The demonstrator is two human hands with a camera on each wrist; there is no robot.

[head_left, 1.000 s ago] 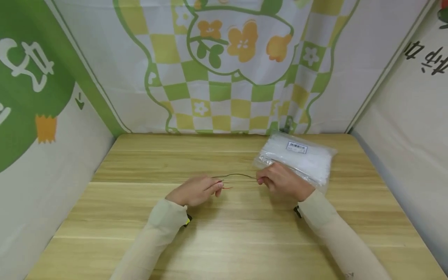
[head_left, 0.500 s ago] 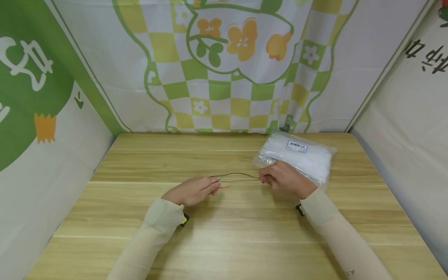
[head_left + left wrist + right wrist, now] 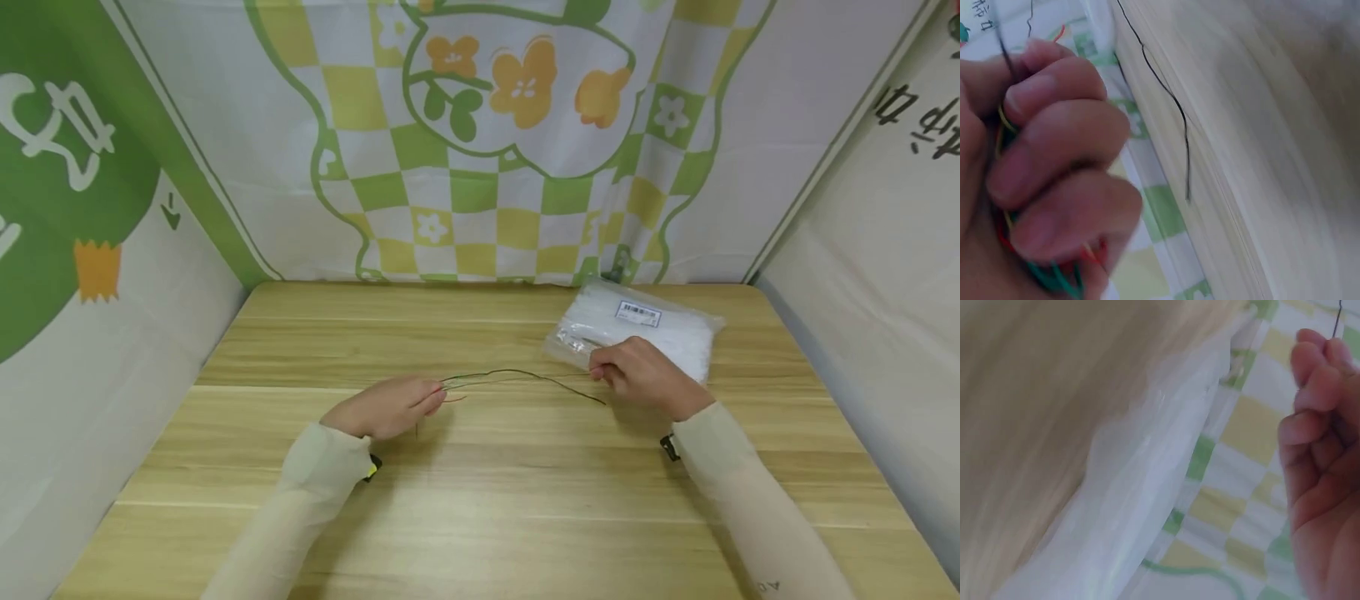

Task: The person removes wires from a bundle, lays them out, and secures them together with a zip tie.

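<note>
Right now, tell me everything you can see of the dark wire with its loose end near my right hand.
The dark wire is thin, nearly black and slightly kinked; it looks coated, though its material can't be confirmed. It runs from the grip of the left hand, bows in a shallow arc, then slopes to a loose end below the right hand, outside that pinch. Whether it touches the table isn't clear.

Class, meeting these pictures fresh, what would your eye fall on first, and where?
The green, yellow and white checked cloth behind the table probably stands out first. Over the table, the left hand grips coloured wires and the right hand pinches a thin wire, while a black wire curves between them. A white-filled clear bag lies toward the table's far right, partly behind the right hand.
</note>
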